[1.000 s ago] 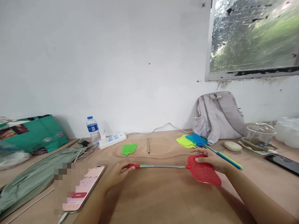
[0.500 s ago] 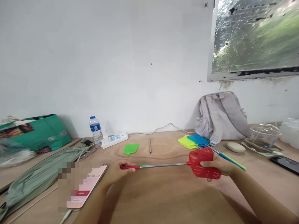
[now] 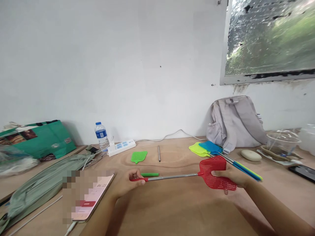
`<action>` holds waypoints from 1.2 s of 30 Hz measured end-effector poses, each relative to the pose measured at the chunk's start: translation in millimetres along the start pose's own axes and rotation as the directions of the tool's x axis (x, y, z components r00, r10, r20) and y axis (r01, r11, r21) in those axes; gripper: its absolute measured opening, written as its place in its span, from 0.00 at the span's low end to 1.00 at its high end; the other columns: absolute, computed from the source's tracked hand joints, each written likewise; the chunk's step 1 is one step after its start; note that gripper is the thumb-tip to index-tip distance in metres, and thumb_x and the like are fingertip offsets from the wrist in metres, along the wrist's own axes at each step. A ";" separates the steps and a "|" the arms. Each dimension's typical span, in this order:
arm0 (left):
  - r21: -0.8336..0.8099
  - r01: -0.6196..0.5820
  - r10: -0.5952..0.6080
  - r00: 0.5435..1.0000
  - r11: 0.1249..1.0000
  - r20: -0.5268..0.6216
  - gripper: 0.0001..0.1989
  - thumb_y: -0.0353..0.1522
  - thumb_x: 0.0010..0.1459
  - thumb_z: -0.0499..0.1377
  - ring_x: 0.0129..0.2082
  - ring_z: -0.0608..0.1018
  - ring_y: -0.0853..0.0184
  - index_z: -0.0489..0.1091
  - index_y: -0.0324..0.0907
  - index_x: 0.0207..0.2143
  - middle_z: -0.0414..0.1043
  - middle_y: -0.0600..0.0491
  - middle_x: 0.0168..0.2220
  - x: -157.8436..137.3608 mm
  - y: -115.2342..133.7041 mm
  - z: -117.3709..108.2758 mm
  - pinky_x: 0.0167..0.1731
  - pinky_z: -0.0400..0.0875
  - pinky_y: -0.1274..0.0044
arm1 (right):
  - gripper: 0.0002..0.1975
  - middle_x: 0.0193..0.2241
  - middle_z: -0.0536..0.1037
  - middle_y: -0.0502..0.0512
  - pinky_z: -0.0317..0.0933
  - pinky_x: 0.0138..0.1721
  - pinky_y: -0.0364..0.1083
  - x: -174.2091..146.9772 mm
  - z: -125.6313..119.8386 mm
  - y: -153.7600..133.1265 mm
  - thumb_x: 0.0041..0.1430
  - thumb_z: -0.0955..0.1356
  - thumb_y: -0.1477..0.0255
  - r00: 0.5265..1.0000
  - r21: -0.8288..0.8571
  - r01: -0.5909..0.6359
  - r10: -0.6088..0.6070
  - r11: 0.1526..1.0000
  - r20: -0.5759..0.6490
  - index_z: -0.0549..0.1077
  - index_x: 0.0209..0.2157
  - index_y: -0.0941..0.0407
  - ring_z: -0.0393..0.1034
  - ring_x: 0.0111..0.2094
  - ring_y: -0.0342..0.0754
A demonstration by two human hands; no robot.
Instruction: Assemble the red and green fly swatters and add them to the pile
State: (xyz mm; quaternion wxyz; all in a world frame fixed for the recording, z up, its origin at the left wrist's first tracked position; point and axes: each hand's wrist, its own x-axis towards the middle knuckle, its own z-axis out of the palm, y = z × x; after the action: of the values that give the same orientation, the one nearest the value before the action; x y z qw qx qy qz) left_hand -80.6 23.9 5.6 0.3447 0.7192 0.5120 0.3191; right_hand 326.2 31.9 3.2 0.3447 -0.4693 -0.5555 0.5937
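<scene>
A red fly swatter with a silver telescopic shaft is held level above the table between my two hands. My left hand is closed round its red handle. At the other end my right hand grips the perforated red head, thumb on top and fingers mostly hidden beneath. Just behind the shaft lies a loose green handle. Farther back are a green swatter head and a separate metal rod. Beyond my right hand lie a yellow swatter and a blue swatter, their heads overlapping.
A phone on a cable and a grey-green bag lie left. A water bottle and power strip stand near the wall. On the right are a backpack, a pale rounded object and a plastic bowl.
The swatter and both hands sit slightly lower in view, and more of the green handle shows behind the shaft. The whole view has shifted a little. Both hands keep their hold.
</scene>
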 end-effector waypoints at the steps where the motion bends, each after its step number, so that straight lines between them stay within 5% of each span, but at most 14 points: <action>1: 0.002 -0.005 0.005 1.000 1.000 0.002 0.17 0.43 0.44 0.60 0.23 0.65 0.73 0.60 0.40 0.22 0.64 0.59 0.22 0.3 -1.8 -0.3 0.23 0.54 0.82 | 0.18 0.28 0.77 0.56 0.65 0.13 0.42 0.8 1.0 0.6 0.41 0.72 0.66 1.000 -0.015 0.006 -0.006 1.000 0.003 0.70 0.34 0.59 0.72 0.22 0.48; 13: 0.082 -0.018 0.024 0.997 0.996 -0.078 0.18 0.44 0.43 0.61 0.22 0.64 0.73 0.59 0.40 0.20 0.63 0.60 0.20 -1.2 0.3 -2.7 0.21 0.54 0.82 | 0.19 0.24 0.76 0.54 0.64 0.13 0.43 1.2 6.1 0.7 0.41 0.72 0.64 0.999 -0.029 0.038 -0.038 0.999 -0.020 0.72 0.36 0.58 0.70 0.19 0.47; 17: 0.031 0.032 -0.031 0.999 0.999 -0.021 0.17 0.43 0.42 0.61 0.23 0.67 0.71 0.61 0.40 0.21 0.67 0.58 0.21 -0.8 21.6 19.8 0.22 0.57 0.81 | 0.19 0.28 0.77 0.56 0.67 0.19 0.44 0.3 27.4 -2.6 0.42 0.71 0.63 0.998 -0.037 0.046 -0.045 0.998 0.039 0.72 0.36 0.58 0.71 0.22 0.47; 22: -0.085 -0.077 0.076 0.997 0.993 -0.007 0.17 0.43 0.42 0.62 0.26 0.70 0.69 0.60 0.40 0.21 0.69 0.56 0.24 6.0 33.3 52.4 0.24 0.59 0.80 | 0.21 0.27 0.77 0.56 0.69 0.26 0.48 -1.3 53.1 -7.3 0.42 0.71 0.61 0.998 -0.056 0.046 -0.043 0.997 0.052 0.72 0.38 0.58 0.71 0.23 0.48; 30: -0.054 -0.100 0.100 0.995 0.994 -0.003 0.16 0.40 0.44 0.61 0.30 0.70 0.66 0.59 0.40 0.20 0.67 0.56 0.22 7.1 27.5 60.1 0.26 0.59 0.79 | 0.21 0.32 0.77 0.57 0.67 0.39 0.49 -1.0 51.0 -9.4 0.41 0.71 0.63 0.996 -0.038 0.076 -0.074 0.996 0.047 0.72 0.38 0.58 0.71 0.35 0.52; 36: -0.058 -0.063 0.063 0.998 0.996 -0.006 0.16 0.40 0.43 0.61 0.22 0.66 0.73 0.59 0.40 0.21 0.68 0.56 0.23 8.0 29.1 66.0 0.22 0.56 0.81 | 0.18 0.34 0.77 0.56 0.68 0.32 0.47 3.5 49.5 -2.6 0.42 0.71 0.62 0.999 -0.078 0.037 -0.036 0.996 0.012 0.73 0.36 0.57 0.71 0.36 0.54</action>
State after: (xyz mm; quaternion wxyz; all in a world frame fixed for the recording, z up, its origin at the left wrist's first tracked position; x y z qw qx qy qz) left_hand -9.8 13.4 -6.5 0.3542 0.7241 0.4802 0.3459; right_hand 278.2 18.9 2.3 0.3339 -0.4689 -0.5886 0.5676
